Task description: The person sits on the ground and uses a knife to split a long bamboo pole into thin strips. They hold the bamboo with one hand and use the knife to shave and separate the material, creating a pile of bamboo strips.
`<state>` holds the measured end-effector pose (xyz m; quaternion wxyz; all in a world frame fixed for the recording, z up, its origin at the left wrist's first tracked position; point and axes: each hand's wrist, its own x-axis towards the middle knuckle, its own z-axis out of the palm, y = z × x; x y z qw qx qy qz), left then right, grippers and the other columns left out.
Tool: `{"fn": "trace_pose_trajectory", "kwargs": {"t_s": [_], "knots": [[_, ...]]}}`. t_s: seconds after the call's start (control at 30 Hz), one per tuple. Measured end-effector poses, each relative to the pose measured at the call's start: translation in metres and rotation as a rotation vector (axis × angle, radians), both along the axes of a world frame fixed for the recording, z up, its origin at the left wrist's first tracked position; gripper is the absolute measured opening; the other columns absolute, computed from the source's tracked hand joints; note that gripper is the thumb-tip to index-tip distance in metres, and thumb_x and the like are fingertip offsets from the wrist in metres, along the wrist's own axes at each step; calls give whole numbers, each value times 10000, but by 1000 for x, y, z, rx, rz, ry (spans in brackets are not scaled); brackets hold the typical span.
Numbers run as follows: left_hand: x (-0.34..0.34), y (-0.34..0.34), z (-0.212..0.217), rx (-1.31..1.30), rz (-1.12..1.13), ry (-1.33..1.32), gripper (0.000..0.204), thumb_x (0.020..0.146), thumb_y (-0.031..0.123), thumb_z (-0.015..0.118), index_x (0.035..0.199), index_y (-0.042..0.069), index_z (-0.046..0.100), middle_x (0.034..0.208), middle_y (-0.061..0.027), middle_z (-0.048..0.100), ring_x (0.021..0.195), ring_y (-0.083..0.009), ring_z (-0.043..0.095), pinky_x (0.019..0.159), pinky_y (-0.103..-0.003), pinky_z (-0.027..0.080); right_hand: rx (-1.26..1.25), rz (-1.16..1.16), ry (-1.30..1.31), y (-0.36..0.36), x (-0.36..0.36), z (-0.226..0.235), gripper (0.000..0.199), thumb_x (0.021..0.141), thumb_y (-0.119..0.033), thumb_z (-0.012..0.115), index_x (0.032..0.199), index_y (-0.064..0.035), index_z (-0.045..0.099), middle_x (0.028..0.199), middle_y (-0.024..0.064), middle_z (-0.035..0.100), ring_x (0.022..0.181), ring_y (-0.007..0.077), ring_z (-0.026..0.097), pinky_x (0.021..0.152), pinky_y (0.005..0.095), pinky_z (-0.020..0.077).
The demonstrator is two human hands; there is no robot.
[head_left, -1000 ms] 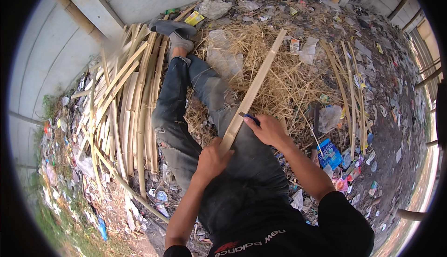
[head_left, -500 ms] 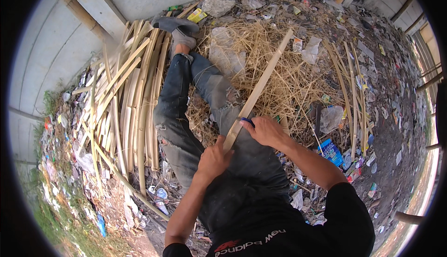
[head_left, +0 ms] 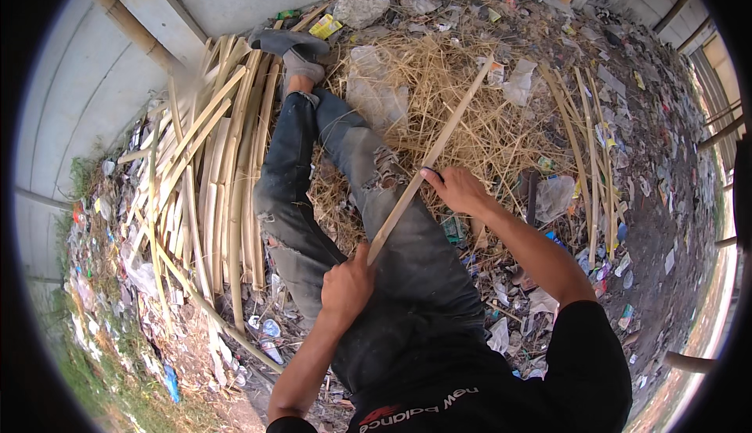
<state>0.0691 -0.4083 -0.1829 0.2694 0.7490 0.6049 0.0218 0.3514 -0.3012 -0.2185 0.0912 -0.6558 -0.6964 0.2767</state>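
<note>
A long, pale bamboo strip (head_left: pixel 435 151) slants across my thigh, its far end over the straw and its near end in my left hand (head_left: pixel 347 286). The left fingers are closed round that end. Partway up the strip, my right hand (head_left: pixel 460 191) is closed on a small dark tool (head_left: pixel 432 173) that lies against the strip. Most of this tool is hidden by the fingers, so its kind cannot be made out. Under the strip, my legs in worn, torn jeans (head_left: pixel 368 163) stretch out ahead.
A pile of split bamboo strips (head_left: pixel 227 190) lies on the left, by a grey wall (head_left: pixel 86 88). Straw-like shavings (head_left: pixel 462 112) cover the ground ahead. Several more strips (head_left: pixel 587 159) lie on the right. Litter and a clear plastic piece (head_left: pixel 554 196) are scattered around.
My right hand has moved up and away along the strip with the dark tool. The strip has turned and now shows a narrower side. My left hand has shifted slightly nearer to me.
</note>
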Motion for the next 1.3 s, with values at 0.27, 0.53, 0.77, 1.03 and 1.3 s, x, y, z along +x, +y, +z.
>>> {"fn": "trace_pose_trajectory", "kwargs": {"t_s": [0.27,0.53,0.77,1.03,1.3], "knots": [[-5,-6,-10,67,-15,52,337,952,198,666,1243,129,510,809,-204,723,738,-459,703,667,-592,539,141,209,45,-57,-46,12,751,1097,-540,409,690,40,657,602,276,608,636,481,654,616,552,522],[-36,-21,-2,123,-7,49,277,960,211,662,1203,144,546,823,-172,728,721,-441,703,634,-578,540,42,78,-2,-9,-4,0,757,1087,-564,420,704,42,663,603,262,618,613,459,659,599,540,519],[-97,-43,-8,122,-113,160,278,969,198,621,1239,156,564,913,-139,739,701,-412,716,610,-542,573,86,-8,45,-6,3,-6,759,1087,-567,412,713,38,677,580,250,605,602,455,648,603,523,525],[-120,-61,-11,215,-137,185,302,942,147,627,1241,152,581,901,-118,729,663,-377,712,587,-505,573,88,96,27,-37,-15,4,739,1089,-553,411,731,37,674,630,269,632,657,458,672,632,537,532],[-201,-99,-14,343,-181,219,155,942,102,636,1095,94,614,754,-82,655,582,-313,649,536,-449,527,-15,-454,124,40,88,-34,811,1081,-617,386,663,36,625,602,238,599,601,428,609,641,545,487]]}}
